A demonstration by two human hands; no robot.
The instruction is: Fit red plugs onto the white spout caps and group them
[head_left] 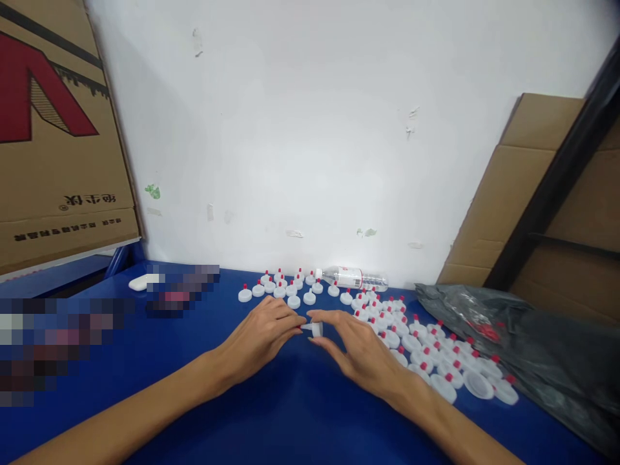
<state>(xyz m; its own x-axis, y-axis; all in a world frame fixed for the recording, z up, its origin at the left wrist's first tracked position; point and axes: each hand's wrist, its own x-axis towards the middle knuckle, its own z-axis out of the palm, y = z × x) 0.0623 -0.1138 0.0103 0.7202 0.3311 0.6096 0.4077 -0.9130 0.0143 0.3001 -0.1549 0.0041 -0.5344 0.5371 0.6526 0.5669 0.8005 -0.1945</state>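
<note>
Above the blue table point(290, 420), a white plastic nozzle cap point(317, 329) lies sideways between my two hands, its narrow spout pointing left. My left hand point(268, 326) is closed in a pinch at the spout's end, on a small red tip point(303, 327) that the fingers mostly hide. My right hand point(358, 349) grips the wide round base between thumb and forefinger. Just beyond my hands stand several white caps with red tips point(309, 298). A denser group of the same caps point(443, 385) spreads to the right of my right hand.
A clear plastic bottle point(349, 278) lies against the white wall point(310, 129). At the right, a dark plastic bag point(547, 361) bears a clear bag with red pieces point(484, 326). A white object point(140, 282) sits at the left, below a large cardboard box point(58, 161).
</note>
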